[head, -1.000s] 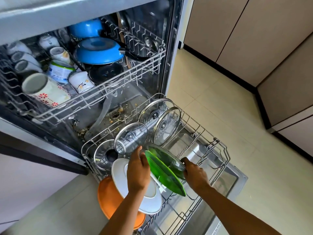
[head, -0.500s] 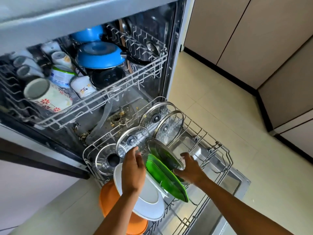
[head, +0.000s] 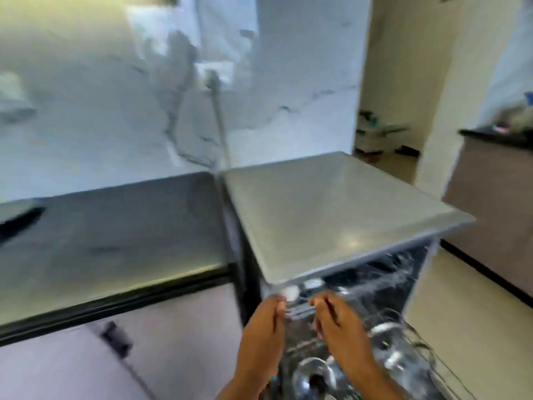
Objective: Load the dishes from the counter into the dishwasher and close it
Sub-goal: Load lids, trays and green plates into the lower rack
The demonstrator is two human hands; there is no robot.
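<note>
Both hands have left the plates in the lower rack (head: 415, 353) and come up to the front edge of the upper rack (head: 380, 272), and my view has swung up from the racks to the top of the dishwasher (head: 331, 209) and the bench (head: 115, 238) beside it. The whole picture is smeared by that swing.

I see the left hand (head: 264, 327) and right hand (head: 339, 324) close together, side by side, fingertips at the rack's front rail. I cannot tell through the blur whether they grip it or only press against it.

The dishwasher stands open, both racks pulled out. Glass lids (head: 314, 373) show as bright rings in the lower rack, below my wrists.

I judge the loading to be far along, with the racks already full of ware. What remains, as I read it, is sliding both racks in and shutting the door. A dark smear sits at the bench's far left edge (head: 20, 223); I cannot say whether it is a dish waiting to be loaded.
</note>
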